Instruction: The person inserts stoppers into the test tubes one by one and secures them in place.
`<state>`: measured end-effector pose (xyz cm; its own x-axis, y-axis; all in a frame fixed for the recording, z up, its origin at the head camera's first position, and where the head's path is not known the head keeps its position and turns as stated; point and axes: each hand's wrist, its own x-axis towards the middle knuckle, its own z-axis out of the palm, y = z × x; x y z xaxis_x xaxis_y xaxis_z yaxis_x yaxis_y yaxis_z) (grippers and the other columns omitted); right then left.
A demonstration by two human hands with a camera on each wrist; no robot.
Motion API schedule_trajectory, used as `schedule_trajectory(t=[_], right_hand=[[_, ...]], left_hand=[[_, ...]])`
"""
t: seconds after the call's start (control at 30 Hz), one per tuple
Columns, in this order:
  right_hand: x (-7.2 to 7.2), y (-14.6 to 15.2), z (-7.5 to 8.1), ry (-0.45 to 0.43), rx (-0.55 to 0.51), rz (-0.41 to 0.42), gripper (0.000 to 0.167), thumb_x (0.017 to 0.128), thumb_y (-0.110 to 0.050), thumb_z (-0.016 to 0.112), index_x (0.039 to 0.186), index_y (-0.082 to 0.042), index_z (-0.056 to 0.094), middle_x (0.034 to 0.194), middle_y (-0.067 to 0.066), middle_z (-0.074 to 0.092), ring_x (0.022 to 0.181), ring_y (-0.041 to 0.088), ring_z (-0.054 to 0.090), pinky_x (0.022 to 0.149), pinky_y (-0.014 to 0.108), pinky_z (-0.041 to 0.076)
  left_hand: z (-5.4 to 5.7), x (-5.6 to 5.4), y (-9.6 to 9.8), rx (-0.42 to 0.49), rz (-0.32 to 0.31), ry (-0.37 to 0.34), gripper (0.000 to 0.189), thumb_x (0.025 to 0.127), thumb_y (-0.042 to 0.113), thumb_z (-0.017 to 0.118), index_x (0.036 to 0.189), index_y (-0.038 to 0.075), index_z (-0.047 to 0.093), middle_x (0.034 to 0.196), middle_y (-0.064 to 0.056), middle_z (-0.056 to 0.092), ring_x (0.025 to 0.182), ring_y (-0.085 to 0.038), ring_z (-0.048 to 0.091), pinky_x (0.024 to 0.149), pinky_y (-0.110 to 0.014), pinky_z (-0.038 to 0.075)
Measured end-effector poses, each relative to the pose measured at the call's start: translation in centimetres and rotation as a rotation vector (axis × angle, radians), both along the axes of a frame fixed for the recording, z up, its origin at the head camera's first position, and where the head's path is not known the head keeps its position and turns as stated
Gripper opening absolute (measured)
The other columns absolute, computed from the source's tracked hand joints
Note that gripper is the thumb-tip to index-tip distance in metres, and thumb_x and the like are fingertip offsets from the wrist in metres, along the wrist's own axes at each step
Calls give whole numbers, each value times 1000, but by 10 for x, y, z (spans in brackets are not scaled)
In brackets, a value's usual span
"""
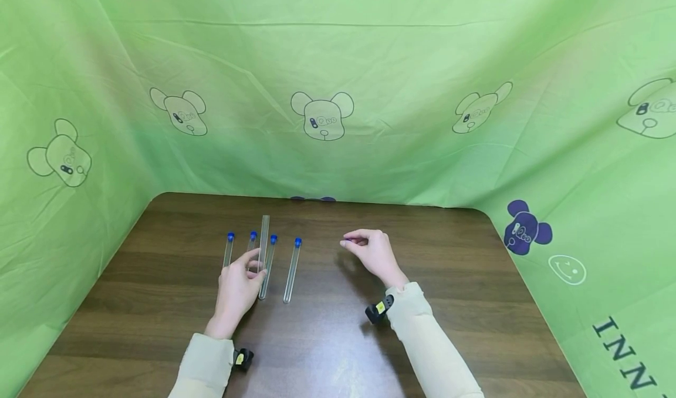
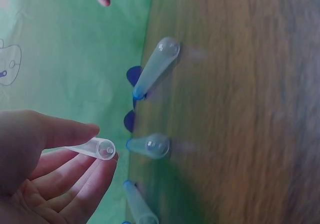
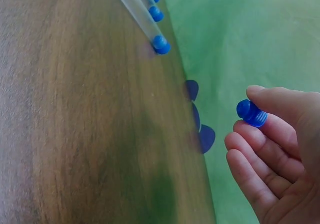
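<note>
My left hand (image 1: 237, 289) pinches a clear test tube (image 1: 265, 233) between thumb and fingers, holding it nearly upright above the table. No cap sits on that tube's upper end. In the left wrist view the tube's round end (image 2: 105, 149) shows between the fingertips. Apart from it, to the right, my right hand (image 1: 376, 256) pinches a small blue cap (image 3: 252, 114) between thumb and index finger, the other fingers loosely bent. Several test tubes with blue caps lie around the left hand; the rightmost capped tube (image 1: 292, 273) lies between the two hands.
The brown wooden table (image 1: 449, 339) carries the tubes. A green cloth (image 1: 391, 169) printed with bear heads hangs behind it and along both sides. Black wrist cameras are strapped on both sleeves, the right camera (image 1: 379, 310) being close above the tabletop.
</note>
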<state>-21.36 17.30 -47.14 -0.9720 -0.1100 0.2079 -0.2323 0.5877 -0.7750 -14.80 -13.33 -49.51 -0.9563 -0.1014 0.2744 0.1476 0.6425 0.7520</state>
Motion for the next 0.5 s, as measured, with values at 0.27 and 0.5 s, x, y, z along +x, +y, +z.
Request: schedule_trajectory(t=[0.27, 0.5], right_hand=[[0, -1, 3, -6, -52, -8, 23, 87, -17, 82, 105, -2, 79, 90, 2, 76, 80, 17, 71, 76, 35, 57], [-1, -1, 5, -27, -113, -18, 26, 86, -14, 83, 107, 0, 78, 91, 4, 75, 84, 19, 72, 80, 35, 57]], left_hand=[[-3, 0, 11, 33, -40, -8, 48, 83, 1, 81, 129, 2, 67, 95, -11, 76, 71, -18, 73, 67, -42, 59], [-2, 0, 17, 23, -53, -5, 49, 82, 2, 82, 129, 4, 67, 97, -11, 76, 72, -18, 74, 73, -45, 58]])
